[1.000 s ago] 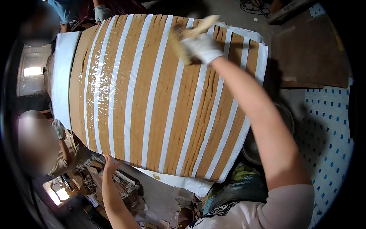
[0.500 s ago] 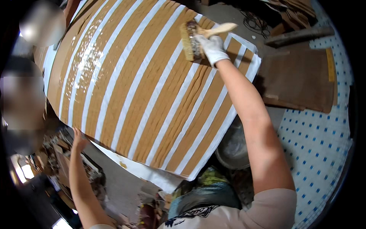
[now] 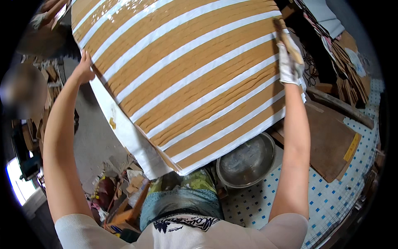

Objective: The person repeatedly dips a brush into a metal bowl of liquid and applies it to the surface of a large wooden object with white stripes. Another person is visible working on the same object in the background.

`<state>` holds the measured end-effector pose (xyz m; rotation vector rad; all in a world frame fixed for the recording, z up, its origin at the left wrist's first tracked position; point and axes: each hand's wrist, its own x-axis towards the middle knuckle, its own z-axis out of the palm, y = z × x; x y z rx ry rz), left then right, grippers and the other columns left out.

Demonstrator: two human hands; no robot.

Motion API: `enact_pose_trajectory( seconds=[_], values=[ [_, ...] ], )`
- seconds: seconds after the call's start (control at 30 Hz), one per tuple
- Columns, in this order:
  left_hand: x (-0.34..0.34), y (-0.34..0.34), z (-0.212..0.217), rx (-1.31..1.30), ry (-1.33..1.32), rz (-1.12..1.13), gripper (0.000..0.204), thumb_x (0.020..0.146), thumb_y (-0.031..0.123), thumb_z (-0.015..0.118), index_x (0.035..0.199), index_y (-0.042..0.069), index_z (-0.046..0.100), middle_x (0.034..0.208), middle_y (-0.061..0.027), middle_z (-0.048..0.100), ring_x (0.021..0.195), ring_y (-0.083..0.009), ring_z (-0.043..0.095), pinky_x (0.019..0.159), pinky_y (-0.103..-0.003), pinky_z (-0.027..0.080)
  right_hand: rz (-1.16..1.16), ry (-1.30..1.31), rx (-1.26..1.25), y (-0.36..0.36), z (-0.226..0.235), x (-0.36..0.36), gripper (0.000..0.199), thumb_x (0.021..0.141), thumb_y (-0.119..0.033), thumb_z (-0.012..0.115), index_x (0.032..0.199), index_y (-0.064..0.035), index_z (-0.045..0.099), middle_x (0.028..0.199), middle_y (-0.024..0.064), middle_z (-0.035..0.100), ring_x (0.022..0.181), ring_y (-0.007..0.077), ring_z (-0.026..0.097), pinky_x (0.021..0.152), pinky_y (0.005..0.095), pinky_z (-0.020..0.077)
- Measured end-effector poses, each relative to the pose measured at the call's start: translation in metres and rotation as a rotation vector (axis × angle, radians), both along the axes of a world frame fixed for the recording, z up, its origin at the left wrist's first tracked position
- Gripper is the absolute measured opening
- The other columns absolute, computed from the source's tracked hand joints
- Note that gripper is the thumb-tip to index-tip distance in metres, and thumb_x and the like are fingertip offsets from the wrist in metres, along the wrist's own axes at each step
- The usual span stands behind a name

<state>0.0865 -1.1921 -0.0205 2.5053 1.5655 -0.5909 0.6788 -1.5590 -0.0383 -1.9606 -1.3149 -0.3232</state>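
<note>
A large board (image 3: 186, 74) with brown strips and white stripes fills the upper middle of the head view. My left hand (image 3: 84, 68), bare, rests flat against the board's left white edge. My right hand (image 3: 289, 62) wears a white glove and grips a wooden-handled brush (image 3: 286, 39) at the board's far right edge. The brush bristles lie on the brown strips near the top right.
A round metal basin (image 3: 248, 159) sits on the floor below the board's lower corner. Brown boards (image 3: 331, 141) lie on blue-dotted tiles (image 3: 336, 203) at the right. Scrap clutter (image 3: 120, 195) is at lower left. Another person (image 3: 25, 89) is at the far left; gloved hands (image 3: 45, 14) at top left.
The view has swung, so the board now sits higher and more to the right. My right hand and brush moved to the board's right edge; my left hand now touches the left edge.
</note>
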Motion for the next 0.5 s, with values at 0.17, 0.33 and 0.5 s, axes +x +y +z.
enact_pose_trajectory(
  seconds=[0.17,0.33,0.5],
  values=[
    [0.009,-0.014,0.004,0.008,-0.09,0.008,0.091,0.071,0.003,0.053,0.147,-0.009,0.004,0.155,-0.0297,-0.001,0.141,-0.0385,0.023,0.11,-0.034,0.034,-0.042,-0.448,-0.318,-0.017,-0.037,-0.164,0.038,0.084,-0.017,0.064,0.122,-0.0181,0.063,0.118,0.0037,0.065,0.094,0.0219,0.067,0.074,0.0312,0.0561],
    [0.01,-0.032,-0.007,0.121,-0.254,-0.015,0.101,0.067,0.003,0.06,0.149,-0.004,0.001,0.157,-0.0263,0.0,0.143,-0.0373,0.018,0.112,-0.033,0.03,0.479,-0.211,-0.552,-0.138,-0.03,-0.291,0.039,0.085,-0.019,0.059,0.123,-0.0194,0.061,0.111,0.006,0.065,0.088,0.0216,0.067,0.069,0.034,0.0563],
    [-0.04,-0.013,-0.058,0.189,-0.602,-0.138,0.106,0.067,0.005,0.07,0.151,0.001,0.006,0.158,-0.0229,-0.001,0.147,-0.033,0.004,0.118,-0.032,0.017,0.827,0.082,-0.698,-0.13,0.005,-0.312,0.04,0.084,-0.018,0.062,0.123,-0.0164,0.062,0.115,0.007,0.067,0.102,0.0245,0.066,0.083,0.0344,0.0562]
  ],
)
